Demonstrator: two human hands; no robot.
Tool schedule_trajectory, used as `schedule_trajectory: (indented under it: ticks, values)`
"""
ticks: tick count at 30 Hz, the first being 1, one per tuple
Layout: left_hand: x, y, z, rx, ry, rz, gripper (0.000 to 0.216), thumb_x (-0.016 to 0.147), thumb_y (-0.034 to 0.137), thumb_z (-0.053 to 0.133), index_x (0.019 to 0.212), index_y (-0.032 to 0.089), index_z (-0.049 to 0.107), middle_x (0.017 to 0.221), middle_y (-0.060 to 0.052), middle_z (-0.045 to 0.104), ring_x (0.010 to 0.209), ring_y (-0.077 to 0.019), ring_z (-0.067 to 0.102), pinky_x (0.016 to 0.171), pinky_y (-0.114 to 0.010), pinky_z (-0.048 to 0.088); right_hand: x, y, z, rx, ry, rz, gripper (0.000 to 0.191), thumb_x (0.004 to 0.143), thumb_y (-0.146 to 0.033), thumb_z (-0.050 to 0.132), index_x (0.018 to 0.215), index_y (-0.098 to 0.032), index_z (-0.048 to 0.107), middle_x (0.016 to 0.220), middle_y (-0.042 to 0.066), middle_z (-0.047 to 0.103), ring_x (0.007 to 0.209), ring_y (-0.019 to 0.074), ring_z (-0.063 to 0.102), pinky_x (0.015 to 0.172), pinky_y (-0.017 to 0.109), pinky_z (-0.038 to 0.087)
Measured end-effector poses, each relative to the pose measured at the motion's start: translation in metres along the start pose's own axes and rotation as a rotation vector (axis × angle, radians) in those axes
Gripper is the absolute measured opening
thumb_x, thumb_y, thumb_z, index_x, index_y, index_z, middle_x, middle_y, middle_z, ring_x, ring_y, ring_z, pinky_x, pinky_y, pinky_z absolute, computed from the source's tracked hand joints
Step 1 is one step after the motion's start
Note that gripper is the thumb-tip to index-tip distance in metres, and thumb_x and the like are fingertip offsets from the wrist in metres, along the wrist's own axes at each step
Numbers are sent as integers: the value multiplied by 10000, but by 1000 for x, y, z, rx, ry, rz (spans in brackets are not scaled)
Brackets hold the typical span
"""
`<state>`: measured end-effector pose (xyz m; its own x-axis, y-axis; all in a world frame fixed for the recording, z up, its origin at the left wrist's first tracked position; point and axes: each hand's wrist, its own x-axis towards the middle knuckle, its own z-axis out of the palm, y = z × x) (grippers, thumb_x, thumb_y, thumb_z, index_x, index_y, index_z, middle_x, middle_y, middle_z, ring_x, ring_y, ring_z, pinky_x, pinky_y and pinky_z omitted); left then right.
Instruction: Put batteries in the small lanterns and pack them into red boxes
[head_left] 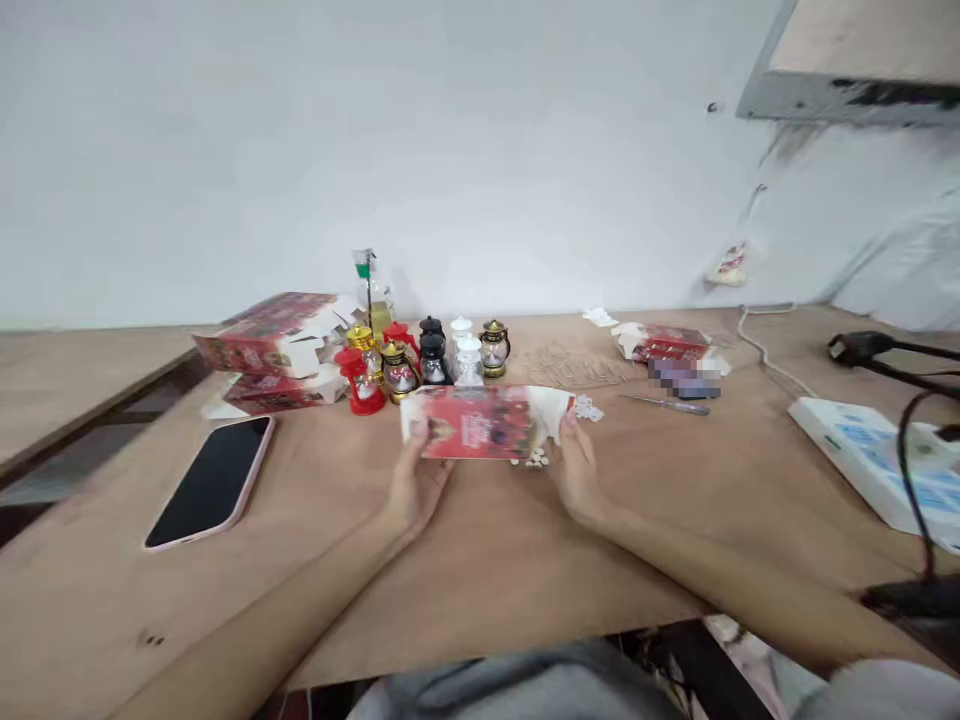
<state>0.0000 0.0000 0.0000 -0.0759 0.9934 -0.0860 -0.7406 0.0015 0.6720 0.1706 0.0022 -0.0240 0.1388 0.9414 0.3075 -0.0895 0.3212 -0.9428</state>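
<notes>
My left hand [414, 475] grips the left end of a red printed cardboard box [474, 424], and my right hand [577, 470] grips its right end. White flaps stick out at both ends of the box, which is held above the table and slightly blurred. Just behind it stand several small lanterns: a red lantern [361, 382], a black lantern [433, 360], a white lantern [469, 362] and a black-and-gold lantern [494, 348] among them. Small round white pieces [537, 458] lie beneath the box's lower right edge, near my right hand.
Left are stacked red boxes [259, 345] and a phone [214, 480]. A bottle [379, 305] stands behind the lanterns. Right are thin wire-like pieces [574, 367], white bits [587, 408], a screwdriver [671, 405], another red box [667, 343] and a white power strip [862, 450] with black cables.
</notes>
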Motion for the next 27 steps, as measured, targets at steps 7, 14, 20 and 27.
schedule_trajectory:
  ticks: [7, 14, 20, 27]
  values:
    - [23, 23, -13, 68, 65, -150, 356, 836, 482, 526, 1046, 200, 583, 922, -49, 686, 784, -178, 669, 782, -318, 552, 6, -20, -11, -304, -167, -382, 384, 950, -341, 407, 1334, -336, 423, 1317, 49, 488, 1202, 199, 496, 1026, 414, 409]
    - [24, 19, -14, 94, 46, -133, 303, 844, 440, 539, 1048, 220, 582, 947, -37, 685, 817, -181, 669, 831, -340, 544, 6, -27, -14, -607, -255, -499, 268, 936, -268, 413, 1096, -283, 627, 1290, 79, 393, 1288, 230, 373, 1062, 448, 351]
    - [22, 19, -14, 102, 31, -138, 314, 829, 454, 563, 1046, 227, 585, 972, -33, 688, 837, -179, 670, 864, -340, 534, 12, -23, -16, -621, -173, -483, 240, 888, -297, 506, 720, -207, 652, 1203, 86, 434, 1213, 249, 436, 1035, 448, 363]
    - [13, 14, -12, 137, -61, -178, 312, 745, 350, 686, 1014, 231, 583, 937, -4, 701, 844, -171, 677, 886, -331, 533, 12, -22, -16, -625, -221, -366, 139, 838, -323, 575, 875, -232, 673, 1320, 92, 355, 1315, 279, 342, 1041, 435, 370]
